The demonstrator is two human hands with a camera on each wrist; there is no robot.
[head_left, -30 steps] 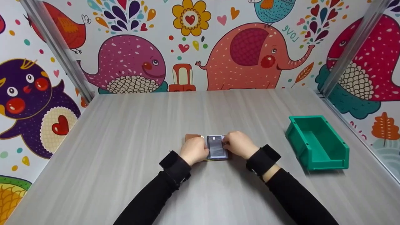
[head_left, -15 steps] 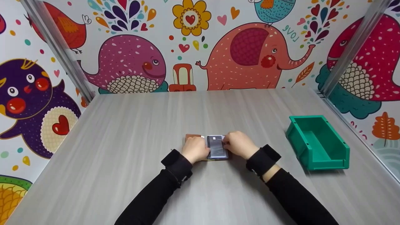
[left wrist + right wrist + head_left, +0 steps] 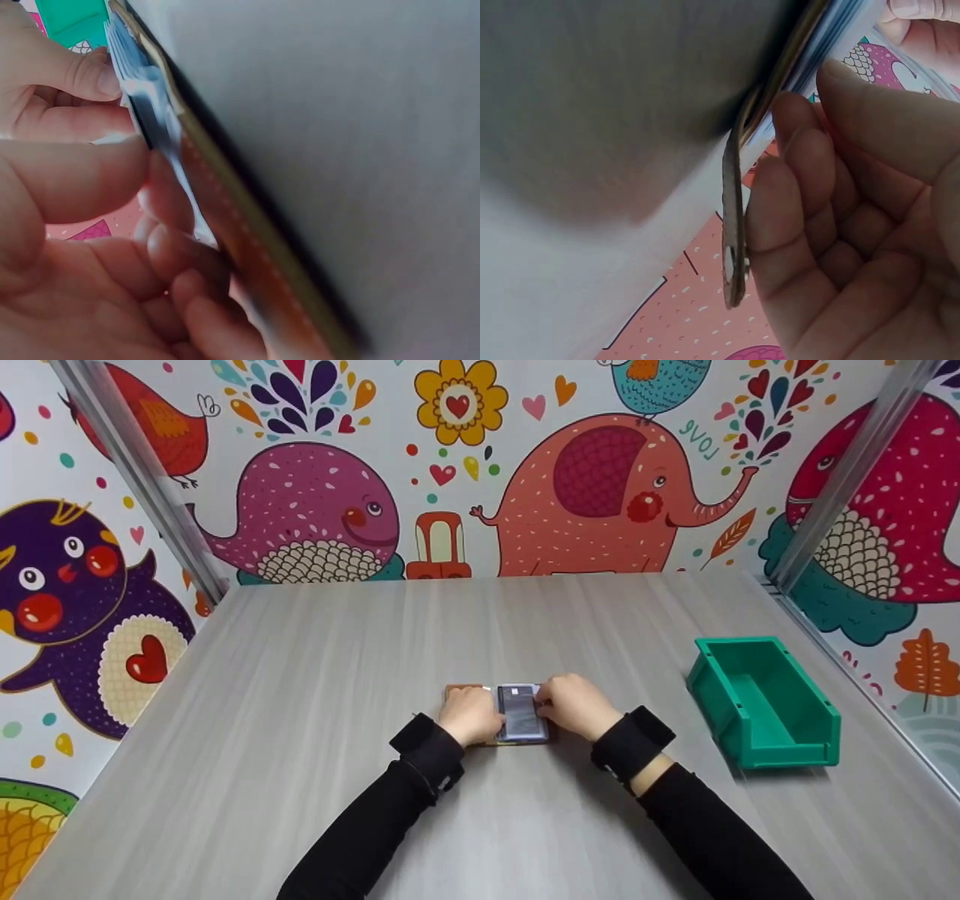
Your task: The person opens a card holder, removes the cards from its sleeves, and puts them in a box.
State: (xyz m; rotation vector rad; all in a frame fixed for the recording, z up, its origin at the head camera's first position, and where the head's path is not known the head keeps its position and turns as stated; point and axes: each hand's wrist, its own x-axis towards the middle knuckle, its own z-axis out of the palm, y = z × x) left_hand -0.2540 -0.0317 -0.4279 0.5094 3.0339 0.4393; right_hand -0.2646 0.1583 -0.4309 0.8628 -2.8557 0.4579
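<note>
A brown card holder (image 3: 459, 688) with clear plastic sleeves lies spread open on the table, its stitched brown cover (image 3: 240, 232) close up in the left wrist view. A dark card (image 3: 519, 712) with a chip lies over the right-hand sleeves. My left hand (image 3: 470, 716) is at the card's left edge, thumb and fingers pinching it. At the opposite side my right hand (image 3: 574, 706) pinches the sleeves (image 3: 832, 45) between thumb and forefinger. A snap strap (image 3: 733, 217) of the holder sticks out beside the right fingers. The undersides of both hands are hidden in the head view.
A green bin (image 3: 765, 705) stands on the table (image 3: 337, 660) to the right of my hands. Printed cartoon walls with metal corner posts (image 3: 847, 472) border the table at the back and sides.
My left hand has shifted slightly to the right and away from me, along the card's left edge. The right hand, card holder and bin stay nearly in place.
</note>
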